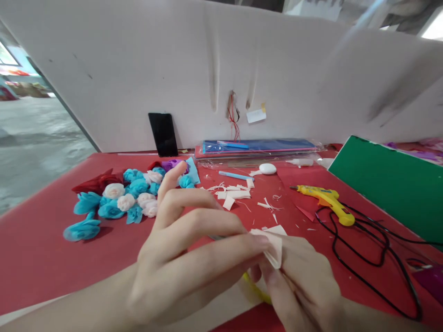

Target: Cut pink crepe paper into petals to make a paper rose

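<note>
A small folded piece of cream paper [276, 251] is pinched between my two hands in front of me. My left hand [194, 244] reaches across from the left, its lower fingertips closed on the paper and its index finger raised. My right hand [304, 272] grips the paper's lower edge between thumb and fingers. Below the hands, part of a curved yellow thing [256, 289] shows; my fingers cover the rest, so I cannot tell its kind. Cream paper scraps [233, 195] lie just beyond my hands on the red tabletop [41, 249].
Blue and white fabric flowers [138, 186] are heaped at left. A yellow glue gun [325, 198] with a black cord lies right, near a green board [391, 193]. A black phone [163, 133] leans on the white partition [138, 60]. Plastic-wrapped sheets [270, 146] lie behind.
</note>
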